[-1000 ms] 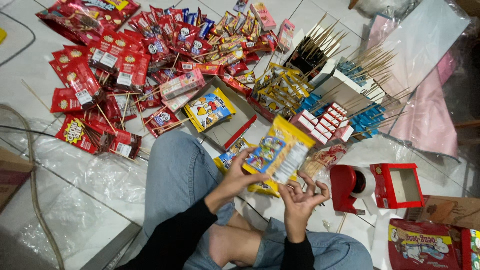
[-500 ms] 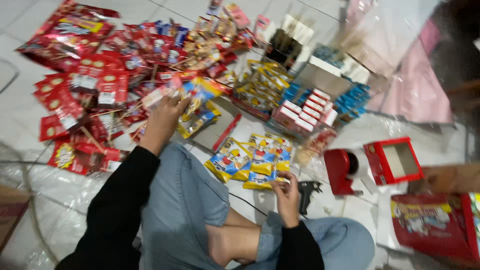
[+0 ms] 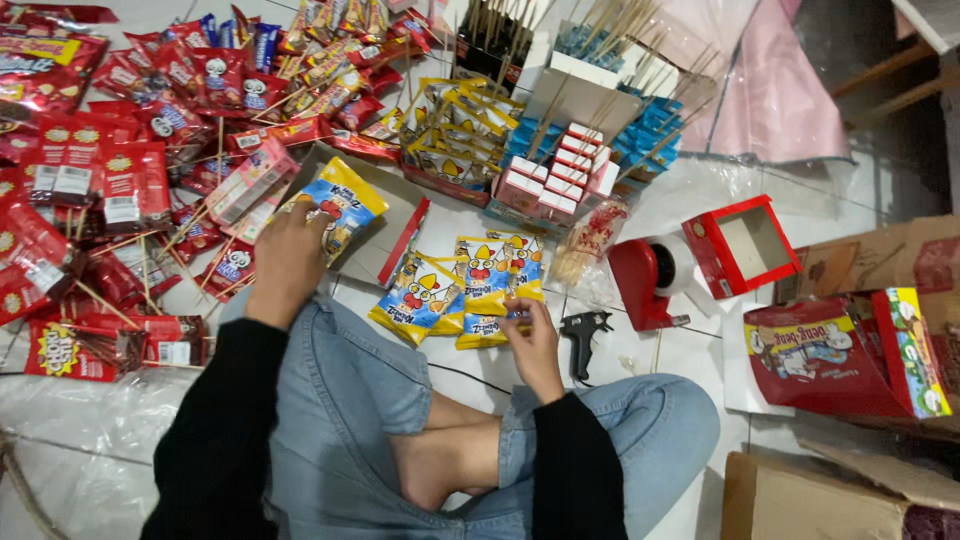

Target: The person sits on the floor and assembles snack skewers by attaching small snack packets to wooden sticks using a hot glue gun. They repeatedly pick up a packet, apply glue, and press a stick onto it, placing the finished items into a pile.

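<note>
I sit cross-legged on a tiled floor in jeans and black sleeves. My left hand (image 3: 290,258) reaches forward and closes on a blue and yellow snack packet (image 3: 340,205) lying in a shallow cardboard tray (image 3: 388,255). My right hand (image 3: 535,338) rests its fingers on the near edge of a small fan of blue and yellow snack packets (image 3: 465,290) spread on the floor before my knee. A black glue gun (image 3: 583,338) lies just right of that hand.
A big heap of red snack packets on wooden sticks (image 3: 110,170) fills the left. Further back are more yellow packets (image 3: 455,140) and small blue and red boxes on sticks (image 3: 570,165). A red tape dispenser (image 3: 645,280), red boxes (image 3: 745,245) and cardboard cartons (image 3: 850,355) lie right.
A second ago both hands held yellow packets in front of me. Those packets now lie on the floor, and my left hand has reached out to the tray and back onto a packet.
</note>
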